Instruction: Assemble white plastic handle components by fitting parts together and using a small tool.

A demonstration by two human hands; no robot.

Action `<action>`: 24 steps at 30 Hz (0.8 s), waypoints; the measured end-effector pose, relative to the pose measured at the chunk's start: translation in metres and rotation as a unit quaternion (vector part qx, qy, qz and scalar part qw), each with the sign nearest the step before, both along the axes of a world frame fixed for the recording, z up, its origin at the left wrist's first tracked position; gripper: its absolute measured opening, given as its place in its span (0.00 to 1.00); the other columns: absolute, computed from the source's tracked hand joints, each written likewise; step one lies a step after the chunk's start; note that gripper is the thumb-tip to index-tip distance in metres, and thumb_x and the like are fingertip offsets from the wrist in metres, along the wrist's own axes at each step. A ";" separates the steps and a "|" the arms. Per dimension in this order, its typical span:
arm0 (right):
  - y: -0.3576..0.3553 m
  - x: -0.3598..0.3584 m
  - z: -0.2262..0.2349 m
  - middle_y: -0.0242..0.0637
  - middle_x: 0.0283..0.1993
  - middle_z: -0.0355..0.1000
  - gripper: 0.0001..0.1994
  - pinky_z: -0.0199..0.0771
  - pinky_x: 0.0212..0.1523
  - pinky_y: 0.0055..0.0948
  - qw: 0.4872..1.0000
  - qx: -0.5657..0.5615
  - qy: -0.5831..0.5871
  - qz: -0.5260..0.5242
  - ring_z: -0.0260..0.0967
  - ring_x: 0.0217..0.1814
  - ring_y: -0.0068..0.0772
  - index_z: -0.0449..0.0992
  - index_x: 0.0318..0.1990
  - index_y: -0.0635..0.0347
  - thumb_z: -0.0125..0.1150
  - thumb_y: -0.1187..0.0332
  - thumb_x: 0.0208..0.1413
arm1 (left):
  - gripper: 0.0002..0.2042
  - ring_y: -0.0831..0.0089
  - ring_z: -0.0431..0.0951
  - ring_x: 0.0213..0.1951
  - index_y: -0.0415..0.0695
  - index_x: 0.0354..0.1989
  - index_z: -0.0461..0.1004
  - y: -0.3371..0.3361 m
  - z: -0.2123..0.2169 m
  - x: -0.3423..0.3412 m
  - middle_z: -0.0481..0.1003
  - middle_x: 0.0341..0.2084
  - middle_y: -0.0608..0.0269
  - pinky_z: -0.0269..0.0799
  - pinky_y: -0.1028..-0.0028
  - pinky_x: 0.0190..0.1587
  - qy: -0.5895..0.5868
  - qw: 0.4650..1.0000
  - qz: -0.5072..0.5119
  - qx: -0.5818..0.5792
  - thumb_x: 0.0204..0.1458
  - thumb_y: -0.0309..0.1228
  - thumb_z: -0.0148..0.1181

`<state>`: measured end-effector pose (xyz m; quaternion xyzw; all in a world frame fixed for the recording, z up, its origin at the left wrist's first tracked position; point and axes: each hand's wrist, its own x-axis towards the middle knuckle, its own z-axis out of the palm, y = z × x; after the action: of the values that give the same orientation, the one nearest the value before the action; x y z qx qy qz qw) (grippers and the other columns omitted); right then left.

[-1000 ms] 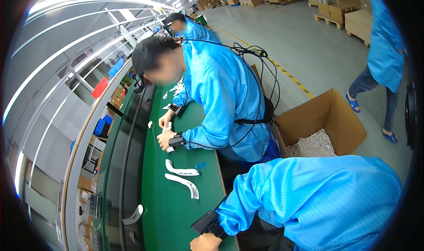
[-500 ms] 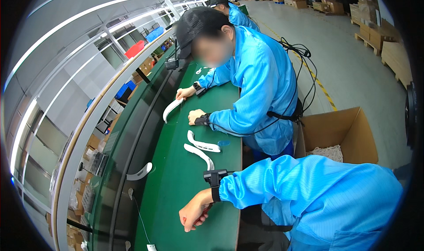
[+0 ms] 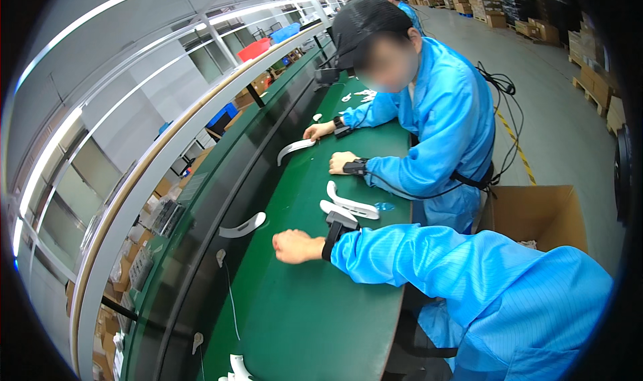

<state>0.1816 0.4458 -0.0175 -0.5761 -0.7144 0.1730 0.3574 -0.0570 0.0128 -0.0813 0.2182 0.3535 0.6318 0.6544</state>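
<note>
Curved white parts (image 3: 353,205) are lying on the green bench (image 3: 301,314) at mid-frame, just above the right hand (image 3: 295,245) and apart from it. That hand is resting on the bench with its fingers curling in narrow; nothing is showing in them. A black wristband (image 3: 331,239) is sitting on its wrist. Higher up, a co-worker (image 3: 442,113) is leaning over the bench. A cardboard box (image 3: 536,207) is standing at right.
</note>
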 end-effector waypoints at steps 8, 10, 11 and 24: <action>0.115 0.014 -0.029 0.51 0.39 0.73 0.12 0.72 0.43 0.48 0.993 0.026 -0.058 -0.100 0.72 0.43 0.55 0.72 0.39 0.63 0.55 0.68 0.46 | 0.38 0.61 0.73 0.31 0.38 0.63 0.53 0.056 -0.052 -0.043 0.73 0.33 0.48 0.71 0.61 0.33 -0.088 0.996 -0.001 0.023 0.56 0.61 0.41; 0.141 0.009 -0.031 0.52 0.41 0.71 0.13 0.72 0.42 0.50 0.989 0.041 -0.069 -0.127 0.71 0.43 0.57 0.71 0.40 0.63 0.56 0.69 0.46 | 0.38 0.61 0.73 0.31 0.38 0.63 0.53 0.072 -0.059 -0.047 0.73 0.33 0.48 0.71 0.61 0.33 -0.077 0.997 0.007 0.018 0.56 0.61 0.41; 0.154 0.013 -0.033 0.52 0.43 0.69 0.13 0.70 0.46 0.49 0.988 0.026 -0.071 -0.135 0.71 0.45 0.56 0.72 0.41 0.59 0.56 0.66 0.48 | 0.38 0.61 0.73 0.31 0.38 0.63 0.53 0.080 -0.062 -0.049 0.73 0.33 0.48 0.71 0.61 0.32 -0.073 0.997 0.004 0.016 0.56 0.61 0.41; 0.235 -0.011 -0.062 0.50 0.45 0.69 0.16 0.76 0.38 0.44 0.956 0.035 -0.225 -0.186 0.74 0.40 0.50 0.71 0.45 0.59 0.58 0.64 0.48 | 0.39 0.61 0.72 0.29 0.37 0.62 0.53 0.138 -0.096 -0.067 0.73 0.32 0.48 0.71 0.61 0.31 -0.017 1.000 0.006 0.006 0.56 0.61 0.41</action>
<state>0.1707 0.6807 -0.0794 -0.7102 -0.6619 -0.0553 0.2335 -0.1240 0.1509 -0.1774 0.2090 0.3395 0.6416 0.6554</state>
